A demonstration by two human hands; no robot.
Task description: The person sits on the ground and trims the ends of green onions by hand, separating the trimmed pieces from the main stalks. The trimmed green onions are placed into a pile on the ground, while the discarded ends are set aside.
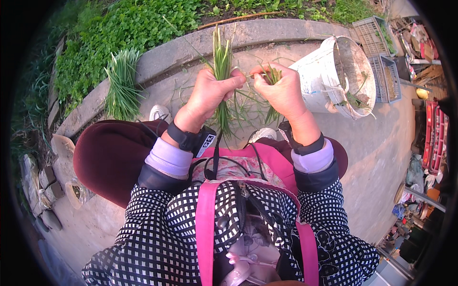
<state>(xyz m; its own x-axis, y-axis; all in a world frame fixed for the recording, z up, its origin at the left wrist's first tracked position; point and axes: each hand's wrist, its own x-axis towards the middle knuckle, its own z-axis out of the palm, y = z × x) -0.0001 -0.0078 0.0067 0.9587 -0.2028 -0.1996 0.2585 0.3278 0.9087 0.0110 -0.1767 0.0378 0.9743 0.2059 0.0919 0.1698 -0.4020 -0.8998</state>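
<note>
In the head view, my left hand is closed around an upright bunch of garlic chives, pale ends up and green leaves hanging below the fist. Just to its right, my right hand grips a smaller tuft of green leaves. Its thumb and forefinger pinch a thin strand close to the left fingertips, and the hands do not quite touch. A larger heap of garlic chives leans by the concrete kerb at left. Loose leaf scraps lie on the ground beneath the hands.
A white plastic bucket, tipped on its side, holds some plant scraps. Plastic crates stand behind it, at right. Beyond the concrete kerb grows a leafy bed. Mixed clutter lines the right edge.
</note>
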